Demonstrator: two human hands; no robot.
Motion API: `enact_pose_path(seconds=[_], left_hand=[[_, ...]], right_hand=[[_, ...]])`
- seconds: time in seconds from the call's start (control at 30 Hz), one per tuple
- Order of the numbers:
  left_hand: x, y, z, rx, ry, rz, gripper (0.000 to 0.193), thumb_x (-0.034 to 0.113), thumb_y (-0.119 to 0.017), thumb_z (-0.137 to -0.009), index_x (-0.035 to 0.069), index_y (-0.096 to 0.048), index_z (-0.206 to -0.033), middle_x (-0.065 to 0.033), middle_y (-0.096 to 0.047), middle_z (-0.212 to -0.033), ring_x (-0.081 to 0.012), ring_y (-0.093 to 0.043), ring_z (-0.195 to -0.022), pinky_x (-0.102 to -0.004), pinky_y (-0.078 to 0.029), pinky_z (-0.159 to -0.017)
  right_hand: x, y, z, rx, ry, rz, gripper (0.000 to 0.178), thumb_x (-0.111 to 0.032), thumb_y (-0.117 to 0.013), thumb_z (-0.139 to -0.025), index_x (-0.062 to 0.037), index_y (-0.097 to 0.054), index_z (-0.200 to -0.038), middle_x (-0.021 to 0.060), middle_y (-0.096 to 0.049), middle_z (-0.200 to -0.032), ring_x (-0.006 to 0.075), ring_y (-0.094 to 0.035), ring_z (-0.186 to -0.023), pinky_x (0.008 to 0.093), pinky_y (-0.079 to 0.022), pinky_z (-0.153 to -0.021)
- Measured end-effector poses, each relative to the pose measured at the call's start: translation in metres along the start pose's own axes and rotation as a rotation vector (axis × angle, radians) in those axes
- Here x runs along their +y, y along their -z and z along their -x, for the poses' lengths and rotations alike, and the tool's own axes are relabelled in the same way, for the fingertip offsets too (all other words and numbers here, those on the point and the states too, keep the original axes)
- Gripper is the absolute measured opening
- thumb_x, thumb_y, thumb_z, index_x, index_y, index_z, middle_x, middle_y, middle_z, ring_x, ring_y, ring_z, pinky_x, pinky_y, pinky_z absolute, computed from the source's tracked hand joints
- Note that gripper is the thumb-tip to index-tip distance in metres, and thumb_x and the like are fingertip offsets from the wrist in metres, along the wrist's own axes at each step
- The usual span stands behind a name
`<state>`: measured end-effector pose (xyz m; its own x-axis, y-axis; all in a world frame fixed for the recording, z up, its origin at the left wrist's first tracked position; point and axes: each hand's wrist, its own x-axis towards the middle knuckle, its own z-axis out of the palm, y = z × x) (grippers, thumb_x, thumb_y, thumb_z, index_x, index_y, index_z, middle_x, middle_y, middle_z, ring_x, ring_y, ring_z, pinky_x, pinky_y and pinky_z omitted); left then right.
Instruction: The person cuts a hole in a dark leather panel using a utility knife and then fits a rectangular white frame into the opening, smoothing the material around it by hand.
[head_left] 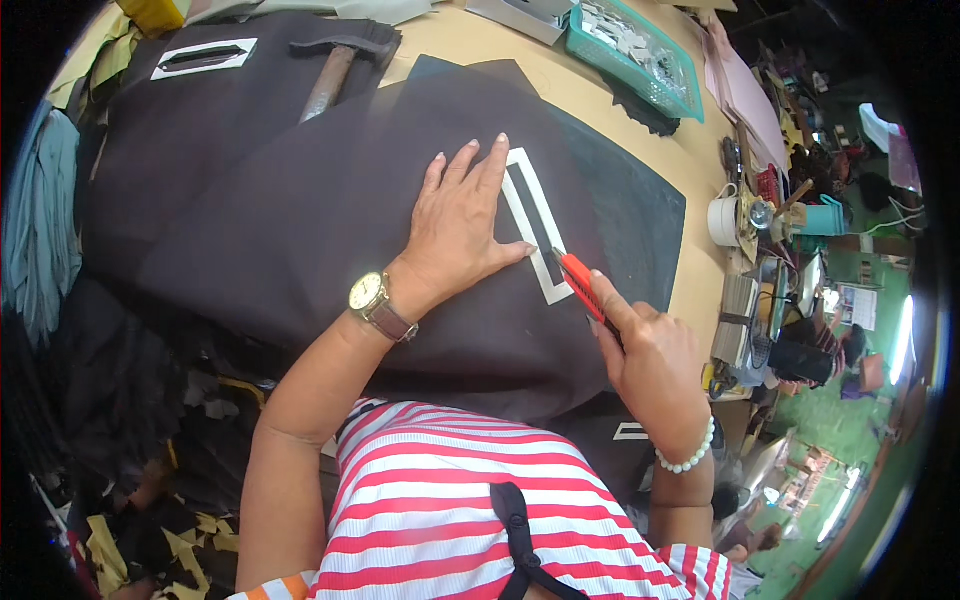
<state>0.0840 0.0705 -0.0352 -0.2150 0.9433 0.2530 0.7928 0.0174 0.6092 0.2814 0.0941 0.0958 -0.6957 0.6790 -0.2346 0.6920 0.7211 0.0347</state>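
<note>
1. Hanging at the far left, a bundle of light blue cloth strips [45, 220] falls beside the work.
2. Near the upper left, a white rectangular frame with a dark slot [200, 71] lies on dark material.
3. Just right of it rests a hammer with a dark metal head and a worn wooden handle [332, 80].
4. A broad, smooth, dark brown sheet [300, 200] spreads across the middle, reaching in front of the person's striped shirt.
5. The left grip [455, 225] lies flat on this sheet, fingers spread, its thumb reaching out to a second, slimmer white rectangular frame [541, 213]. A round-faced watch with a brown strap [375, 300] circles that wrist.
6. This slimmer frame sits tilted on the brown sheet, between the two hands.
7. The right grip [655, 350] pinches a slim red-handled cutter [580, 280], its front end at the frame's lower right side. A bracelet of pale round beads [690, 460] rings the wrist.
8. Farther back, a teal openwork plastic basket [690, 95] holds small white pieces on the tan surface [665, 150].
9. At the right edge of the surface stands a white round container [722, 222].
</note>
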Motion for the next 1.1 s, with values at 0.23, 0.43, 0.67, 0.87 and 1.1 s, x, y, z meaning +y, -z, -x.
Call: enact_pose_path(seconds=[0.23, 0.43, 0.67, 0.87, 1.1], left_hand=[[-0.004, -0.004, 0.001, 0.025, -0.056, -0.04, 0.103, 0.044, -0.077, -0.065, -0.005, -0.026, -0.14, -0.0214, -0.039, -0.14, -0.0377, -0.036, -0.13, -0.0528, -0.027, -0.107], [-0.002, 0.0, 0.002, 0.048, -0.068, -0.042, 0.107, 0.043, -0.077, -0.065, 0.0, -0.02, -0.145, -0.0223, -0.027, -0.147, -0.0404, -0.031, -0.133, -0.0554, -0.028, -0.106], [0.003, 0.049, -0.003, 0.188, 0.002, -0.207, 0.092, 0.046, -0.066, -0.078, 0.001, -0.021, -0.145, -0.0245, -0.025, -0.147, -0.0402, -0.028, -0.135, -0.0568, -0.026, -0.106], [-0.062, 0.075, 0.02, 0.212, 0.339, -0.482, 0.067, 0.033, -0.061, -0.085, -0.001, -0.036, -0.137, -0.019, -0.038, -0.141, -0.0359, -0.036, -0.131, -0.0572, -0.03, -0.103], [-0.092, 0.07, 0.024, 0.492, 0.038, -0.522, 0.024, 0.011, -0.06, -0.083, 0.004, -0.064, -0.106, -0.0147, -0.067, -0.097, -0.0312, -0.062, -0.1, -0.0491, -0.044, -0.091]], right_hand=[[0.005, -0.006, 0.022, -0.007, -0.028, -0.027, 0.047, -0.018, -0.066, -0.082, -0.0162, -0.054, -0.128, 0.0135, -0.061, -0.069, 0.0322, -0.062, -0.058, 0.043, -0.049, -0.055], [0.065, -0.027, 0.009, -0.005, -0.336, -0.944, 0.037, -0.012, -0.065, -0.083, -0.0002, -0.058, -0.117, 0.0059, -0.061, -0.075, 0.0205, -0.057, -0.055, 0.0357, -0.046, -0.053], [0.137, -0.123, -0.033, 0.587, -0.369, -0.56, 0.025, -0.02, -0.059, -0.091, 0.0038, -0.059, -0.1, 0.0131, -0.061, -0.087, 0.0264, -0.057, -0.078, 0.0369, -0.047, -0.074], [0.106, -0.104, -0.02, 0.828, -0.198, -0.059, 0.032, -0.016, -0.066, -0.083, 0.0035, -0.058, -0.107, 0.0154, -0.058, -0.102, 0.0306, -0.057, -0.087, 0.039, -0.045, -0.08], [0.064, -0.1, 0.04, 0.259, -0.265, -0.646, 0.037, 0.003, -0.072, -0.068, 0.0018, -0.058, -0.102, 0.0108, -0.056, -0.082, 0.0232, -0.055, -0.077, 0.0347, -0.046, -0.072]])
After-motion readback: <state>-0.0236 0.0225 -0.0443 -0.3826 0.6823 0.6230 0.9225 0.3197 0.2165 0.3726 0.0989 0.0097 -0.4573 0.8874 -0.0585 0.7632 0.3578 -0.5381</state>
